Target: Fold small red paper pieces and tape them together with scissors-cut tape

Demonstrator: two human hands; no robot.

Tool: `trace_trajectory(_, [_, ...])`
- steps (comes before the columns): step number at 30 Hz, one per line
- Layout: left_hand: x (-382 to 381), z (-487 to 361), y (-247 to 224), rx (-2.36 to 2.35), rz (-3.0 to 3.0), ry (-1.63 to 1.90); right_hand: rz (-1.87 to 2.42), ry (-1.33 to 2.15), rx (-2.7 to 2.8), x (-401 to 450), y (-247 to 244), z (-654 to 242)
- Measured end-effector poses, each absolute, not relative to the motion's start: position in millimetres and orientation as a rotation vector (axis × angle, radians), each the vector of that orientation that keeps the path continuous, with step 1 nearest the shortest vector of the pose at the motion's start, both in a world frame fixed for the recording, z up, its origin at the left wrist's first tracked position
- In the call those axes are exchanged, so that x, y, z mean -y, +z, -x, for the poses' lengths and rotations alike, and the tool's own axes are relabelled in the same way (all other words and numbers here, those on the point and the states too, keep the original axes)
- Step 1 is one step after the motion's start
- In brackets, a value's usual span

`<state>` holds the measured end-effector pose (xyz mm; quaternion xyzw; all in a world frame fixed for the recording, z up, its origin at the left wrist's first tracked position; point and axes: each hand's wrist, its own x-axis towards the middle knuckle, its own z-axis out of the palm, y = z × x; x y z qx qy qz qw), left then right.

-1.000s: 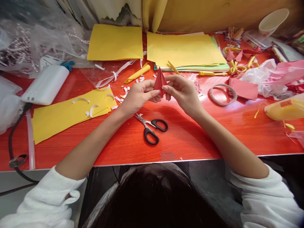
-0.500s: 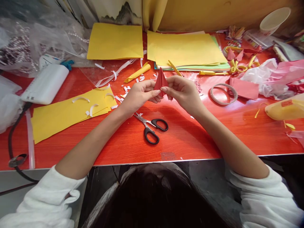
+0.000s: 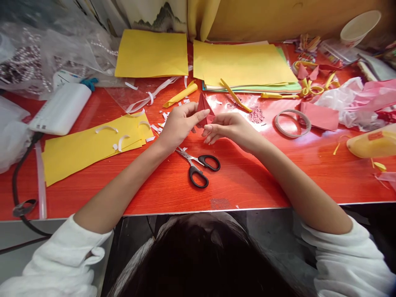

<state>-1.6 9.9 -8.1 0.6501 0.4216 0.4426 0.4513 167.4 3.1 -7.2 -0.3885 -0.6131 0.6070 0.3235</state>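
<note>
Seen with the folded red paper [image 3: 204,108] as the centre of the dial and twelve o'clock pointing away from the person, the left hand [image 3: 178,123] sat at about eight o'clock. Its grip was closed on the red paper, thumb across the near face, and the paper's pointed end stood towards twelve o'clock, over the red surface [image 3: 247,181]. The right hand [image 3: 233,130] came in from about four o'clock with its fingers loosely curled close to the paper's lower edge; whether its grip pinched or touched the paper could not be told.

Black-handled scissors [image 3: 189,157] lay at six o'clock, blades slightly parted and partly hidden by the left wrist. White paper scraps [image 3: 150,139] were scattered between eight and nine o'clock, beside long yellow strips [image 3: 83,144] that carried a few curled white pieces. A rolled yellow paper [image 3: 182,94] lay at ten o'clock, with a yellow sheet [image 3: 151,53] beyond it towards half past ten.

A stack of coloured sheets [image 3: 244,62], yellow on top, lay at one o'clock, and a thin yellow stick [image 3: 236,96] rested nearer at two. Around three o'clock a tape ring [image 3: 292,135] lay near flat pinkish-red paper [image 3: 321,116]. A tilted white cup [image 3: 359,31] stood far off at two o'clock.
</note>
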Motion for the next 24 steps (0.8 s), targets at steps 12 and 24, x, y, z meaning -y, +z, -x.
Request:
trace_trajectory(12, [-5.9,-0.7,-4.7,-1.103,-1.588,1.075,1.041,1.568,1.566,-0.8,-11.6,-165.1])
trace_trajectory(24, [-15.1,6.6,-15.2,-1.135,-1.566,0.958,0.996,1.568,1.752,0.5,-8.8,-165.6])
